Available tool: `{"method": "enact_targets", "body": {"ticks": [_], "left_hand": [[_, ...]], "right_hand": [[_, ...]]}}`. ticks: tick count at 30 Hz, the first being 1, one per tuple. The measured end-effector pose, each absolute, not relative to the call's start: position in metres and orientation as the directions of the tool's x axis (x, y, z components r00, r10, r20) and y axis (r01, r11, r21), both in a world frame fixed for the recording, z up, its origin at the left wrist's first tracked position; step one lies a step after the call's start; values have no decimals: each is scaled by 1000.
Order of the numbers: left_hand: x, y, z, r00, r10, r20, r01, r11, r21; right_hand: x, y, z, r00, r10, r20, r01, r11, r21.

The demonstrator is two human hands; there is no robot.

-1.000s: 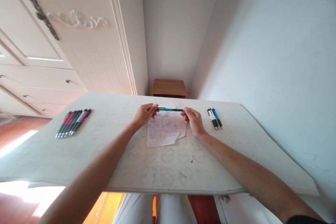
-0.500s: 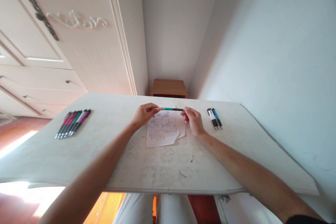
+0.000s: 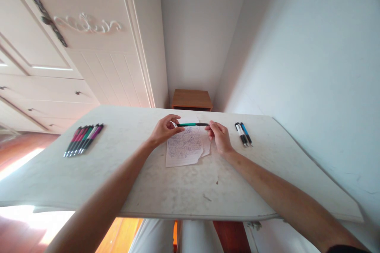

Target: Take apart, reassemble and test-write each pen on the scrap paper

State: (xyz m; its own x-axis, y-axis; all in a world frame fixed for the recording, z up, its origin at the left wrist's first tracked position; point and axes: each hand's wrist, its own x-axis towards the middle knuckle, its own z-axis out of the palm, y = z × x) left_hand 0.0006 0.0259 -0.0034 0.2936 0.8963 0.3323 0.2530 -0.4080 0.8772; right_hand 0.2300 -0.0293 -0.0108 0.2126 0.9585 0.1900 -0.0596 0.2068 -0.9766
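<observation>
A green-and-black pen is held level above the scribbled paper. My right hand pinches its black right end between thumb and fingers. At the other end, my left hand has its thumb and forefinger apart around the pen's clip end. The thumb is close below the pen; whether it touches cannot be made out. The paper is covered in dark scribbles and has a torn right edge, with another torn piece beside it.
On the left of the white table lies a row of several pens, pink, green, white and purple. To the right are more pens, white and blue with black grips. A wooden cabinet stands beyond the far edge.
My left thumb and forefinger have spread apart, exposing the pen's left end they were pinching. My right hand keeps its grip nearly in place.
</observation>
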Motion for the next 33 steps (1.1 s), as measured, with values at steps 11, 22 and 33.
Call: {"method": "enact_targets", "body": {"ticks": [11, 22, 33], "left_hand": [[1, 25, -2, 311, 886, 343, 315, -437, 843], [-3, 30, -5, 269, 885, 379, 388, -460, 799], [-20, 47, -9, 137, 881, 452, 324, -471, 820]], "right_hand": [[230, -29, -10, 207, 958, 196, -41, 209, -977], [231, -29, -10, 217, 957, 194, -40, 207, -977], [242, -22, -10, 250, 934, 254, 22, 257, -966]]}}
